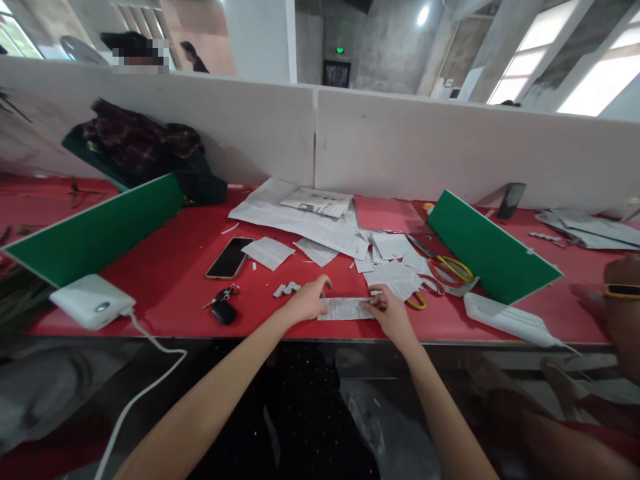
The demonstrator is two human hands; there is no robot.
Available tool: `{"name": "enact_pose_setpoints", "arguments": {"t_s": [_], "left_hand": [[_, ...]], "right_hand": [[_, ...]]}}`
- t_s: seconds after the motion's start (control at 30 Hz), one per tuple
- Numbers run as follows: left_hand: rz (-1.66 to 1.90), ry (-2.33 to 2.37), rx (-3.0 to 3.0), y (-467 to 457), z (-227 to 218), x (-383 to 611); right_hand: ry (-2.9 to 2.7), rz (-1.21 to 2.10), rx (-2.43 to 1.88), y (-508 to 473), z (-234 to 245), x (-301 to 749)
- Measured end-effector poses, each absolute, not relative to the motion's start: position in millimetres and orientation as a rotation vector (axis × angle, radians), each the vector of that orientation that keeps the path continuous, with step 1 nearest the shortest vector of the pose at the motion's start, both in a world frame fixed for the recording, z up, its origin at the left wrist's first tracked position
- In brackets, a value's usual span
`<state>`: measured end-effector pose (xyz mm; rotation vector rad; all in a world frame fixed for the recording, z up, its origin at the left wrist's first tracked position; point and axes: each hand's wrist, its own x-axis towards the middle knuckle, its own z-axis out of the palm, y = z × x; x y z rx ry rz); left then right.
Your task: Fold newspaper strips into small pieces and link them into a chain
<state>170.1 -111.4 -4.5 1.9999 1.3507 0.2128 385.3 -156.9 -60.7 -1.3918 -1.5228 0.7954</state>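
A narrow strip of newspaper [345,309] lies on the red table [170,280] near its front edge. My left hand [306,300] presses on the strip's left end with fingers curled and the forefinger stretched out. My right hand [389,309] pinches the strip's right end. Small folded paper pieces [286,289] lie just left of my left hand. Cut newspaper scraps [395,273] sit right behind my right hand.
Scissors with yellow and red handles [450,268], a phone [230,257], car keys [223,305], a white power bank [92,301] with cable, newspaper sheets [300,217], a pink sheet [387,215], two green dividers [95,230] and dark clothing [145,150] are about. Another person's arm [623,313] is at the right.
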Motion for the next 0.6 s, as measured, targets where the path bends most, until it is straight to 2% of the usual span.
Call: {"name": "enact_pose_setpoints", "arguments": {"t_s": [0.2,0.37,0.6], "left_hand": [[0.220,1.452,2.198,-116,-5,169],[0.281,1.259,2.452,-129,-11,173],[0.013,1.123,2.867,-164,-14,189]], "right_hand": [[-1.581,0.700,-1.441,-159,-60,383],[-1.598,0.649,-1.500,-161,-58,382],[-1.603,0.665,-1.498,-163,-57,383]]}}
